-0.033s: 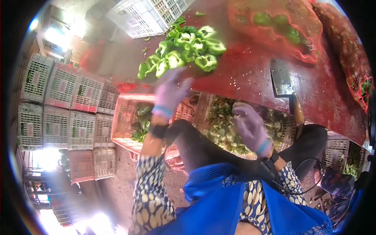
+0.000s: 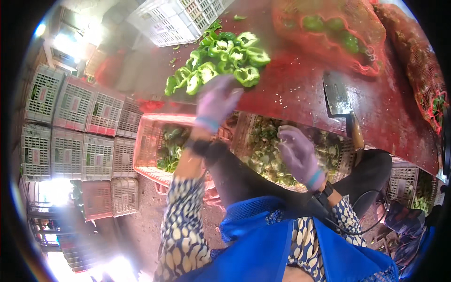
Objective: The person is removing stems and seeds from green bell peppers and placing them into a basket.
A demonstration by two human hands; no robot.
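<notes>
Halved green bell peppers point(image 2: 221, 61) lie heaped on the red table point(image 2: 286, 89), pale insides showing on several. My left hand point(image 2: 218, 101), in a lilac glove and blurred by motion, is at the near edge of this heap. Its thumb stands apart from the fingers, and no object shows in it. My right hand point(image 2: 299, 152), gloved alike, hovers over a crate of pepper cores and scraps point(image 2: 265, 155). Its fingers are loosely bent and apart, with nothing visible in them. A cleaver point(image 2: 337, 98) rests on the table to the right, its wooden handle past the near edge.
An orange-pink crate point(image 2: 148, 141) with green pieces stands left of my knees. A white crate point(image 2: 171, 23) sits at the table's far left. Red net sacks point(image 2: 336, 33), one showing green peppers, lie at the far right. Stacked crates point(image 2: 77, 103) line the left side.
My left hand has moved right, toward the near edge of the pepper heap. My right hand has barely shifted.
</notes>
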